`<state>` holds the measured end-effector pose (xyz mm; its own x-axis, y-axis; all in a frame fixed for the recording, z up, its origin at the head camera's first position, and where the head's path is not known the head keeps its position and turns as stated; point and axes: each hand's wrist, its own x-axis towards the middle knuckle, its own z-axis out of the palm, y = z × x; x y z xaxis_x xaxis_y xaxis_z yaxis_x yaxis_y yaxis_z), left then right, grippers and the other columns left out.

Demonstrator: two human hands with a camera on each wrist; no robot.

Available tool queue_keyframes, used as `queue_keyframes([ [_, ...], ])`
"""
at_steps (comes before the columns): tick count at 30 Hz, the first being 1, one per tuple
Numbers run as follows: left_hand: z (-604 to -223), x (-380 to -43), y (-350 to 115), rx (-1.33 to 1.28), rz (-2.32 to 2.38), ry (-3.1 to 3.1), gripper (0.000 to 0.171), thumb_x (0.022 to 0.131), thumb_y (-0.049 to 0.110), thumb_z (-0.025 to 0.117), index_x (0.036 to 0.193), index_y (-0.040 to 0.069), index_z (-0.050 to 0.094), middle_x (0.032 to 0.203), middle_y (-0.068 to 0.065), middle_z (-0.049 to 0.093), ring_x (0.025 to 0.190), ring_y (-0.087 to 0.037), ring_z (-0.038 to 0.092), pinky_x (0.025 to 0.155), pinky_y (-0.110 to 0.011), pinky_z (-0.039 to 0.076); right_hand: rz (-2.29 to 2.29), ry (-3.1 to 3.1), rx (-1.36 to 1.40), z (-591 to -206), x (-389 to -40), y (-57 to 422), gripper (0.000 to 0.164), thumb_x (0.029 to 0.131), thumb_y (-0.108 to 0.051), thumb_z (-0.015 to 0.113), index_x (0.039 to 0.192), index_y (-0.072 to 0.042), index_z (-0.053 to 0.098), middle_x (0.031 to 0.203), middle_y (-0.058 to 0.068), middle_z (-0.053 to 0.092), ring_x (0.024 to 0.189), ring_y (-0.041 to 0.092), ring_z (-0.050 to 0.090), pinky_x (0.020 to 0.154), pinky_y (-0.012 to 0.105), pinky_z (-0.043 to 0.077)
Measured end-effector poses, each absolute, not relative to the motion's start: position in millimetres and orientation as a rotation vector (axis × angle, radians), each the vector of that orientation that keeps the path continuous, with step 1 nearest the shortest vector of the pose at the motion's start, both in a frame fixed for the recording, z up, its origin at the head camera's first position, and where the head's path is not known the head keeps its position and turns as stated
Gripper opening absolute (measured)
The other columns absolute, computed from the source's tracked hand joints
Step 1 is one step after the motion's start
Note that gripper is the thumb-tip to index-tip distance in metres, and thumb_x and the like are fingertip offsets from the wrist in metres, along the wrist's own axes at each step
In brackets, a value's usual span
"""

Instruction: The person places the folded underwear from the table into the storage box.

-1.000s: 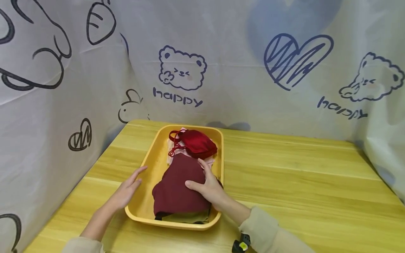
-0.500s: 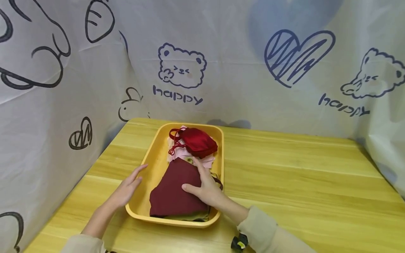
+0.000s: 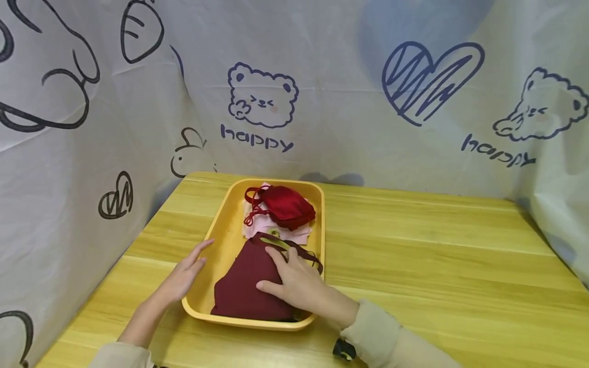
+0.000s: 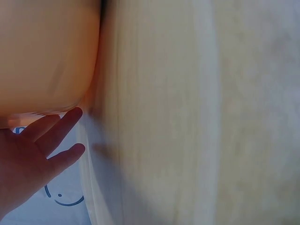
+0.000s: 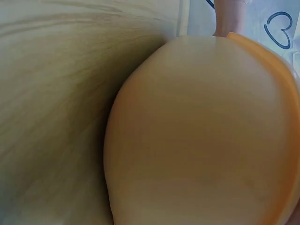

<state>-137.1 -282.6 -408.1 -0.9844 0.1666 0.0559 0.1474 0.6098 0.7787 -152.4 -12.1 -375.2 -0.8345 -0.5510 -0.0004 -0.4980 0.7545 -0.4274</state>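
Note:
A yellow plastic tray (image 3: 323,204) stands on the table. Inside its near half lies a folded maroon cloth (image 3: 244,286), with a dark strap (image 3: 316,259) at its right and a strip of olive cloth (image 3: 274,242) at its far edge. My right hand (image 3: 299,283) rests on the maroon cloth, thumb and index finger spread apart. My left hand (image 3: 181,278) is at the tray's left rim with straight fingers; the left wrist view shows its fingertips (image 4: 75,112) close to the tray wall. A red satin drawstring pouch (image 3: 289,207) sits on pink cloth (image 3: 299,235) at the far end.
The wooden table (image 3: 437,266) extends to the right of the tray. White sheets with drawn bears and hearts (image 3: 432,82) hang behind and at the left. A black item with a yellow patch (image 3: 344,349) is by the right cuff.
My right hand has moved down and slightly left over the maroon cloth, which has shifted left and toward me. The olive strip now shows at its far edge. My left hand stays put.

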Motion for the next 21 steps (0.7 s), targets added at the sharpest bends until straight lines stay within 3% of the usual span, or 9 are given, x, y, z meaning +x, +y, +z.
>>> queue_keyframes([
  [8,-405.8,-136.2,-281.8,0.273,1.353,2.787,0.043,0.101,0.017,0.028,0.141,0.003,0.025,0.144,-0.030,0.023,0.128,-0.052,0.022,0.098,-0.065,0.022,-0.681,2.752,-0.827,-379.5,-150.6,-16.8,0.073,0.086,-0.054,0.051,0.144,-0.016,0.026,0.133,0.027,0.033,0.113,0.039,0.048,0.078,0.050,0.048],
  [21,-406.4,-136.1,-282.0,0.261,1.333,2.799,0.043,0.101,0.015,0.027,0.141,0.002,0.025,0.143,-0.031,0.024,0.127,-0.053,0.022,0.098,-0.066,0.021,-0.416,2.862,-0.823,-384.8,-146.7,-21.6,0.072,0.087,-0.057,0.046,0.140,-0.011,0.029,0.128,0.025,0.042,0.106,0.038,0.053,0.075,0.049,0.050],
])
